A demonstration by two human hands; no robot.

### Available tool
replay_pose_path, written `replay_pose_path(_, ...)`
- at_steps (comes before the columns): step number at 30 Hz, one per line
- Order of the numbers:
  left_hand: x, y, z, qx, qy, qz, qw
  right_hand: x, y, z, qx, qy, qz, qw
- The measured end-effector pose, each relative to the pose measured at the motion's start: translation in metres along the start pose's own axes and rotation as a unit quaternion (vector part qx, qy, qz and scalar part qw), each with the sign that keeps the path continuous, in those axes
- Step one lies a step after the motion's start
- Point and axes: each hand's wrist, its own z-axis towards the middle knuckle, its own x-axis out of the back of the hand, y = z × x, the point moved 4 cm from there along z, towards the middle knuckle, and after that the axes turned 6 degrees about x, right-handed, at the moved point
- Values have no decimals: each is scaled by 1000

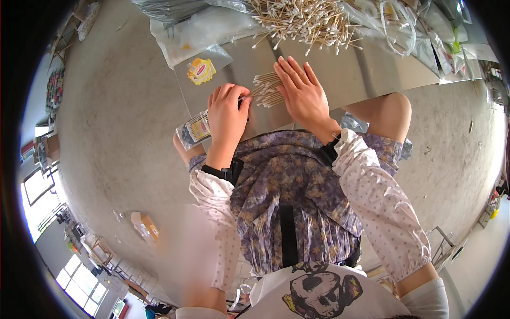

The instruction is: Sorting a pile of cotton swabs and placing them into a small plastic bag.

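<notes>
A loose row of cotton swabs (270,91) with wooden sticks and white tips lies on the metal table top (329,72). My right hand (304,95) rests flat over the right end of this row, fingers stretched out. At the row's left end my left hand (227,112) is closed, its thumb and index finger pinching the ends of a few swabs. Its palm side is hidden. Beside and partly behind my left wrist is a clear plastic packet (195,129) with a yellow and dark label and swabs inside, at the table's near left edge.
A big heap of loose cotton swabs (308,18) covers the far middle of the table. Yellow labels (201,71) lie on a small clear bag at the left. Plastic bags (393,26) crowd the far right, and white sheeting (199,34) the far left.
</notes>
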Motion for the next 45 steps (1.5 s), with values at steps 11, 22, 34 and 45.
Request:
replay_pose_path(11,-4,3,4,-17,-19,53,998,0,-3,-2,38,-39,-13,998)
replay_pose_path(22,-14,8,6,-8,-55,169,984,-5,-4,0,44,-79,-65,994)
replay_pose_path(34,16,11,-24,24,-19,50,998,7,4,-1,12,-4,60,998)
replay_pose_path(45,-22,52,-20,-61,-58,45,995,15,19,-7,-93,208,274,934)
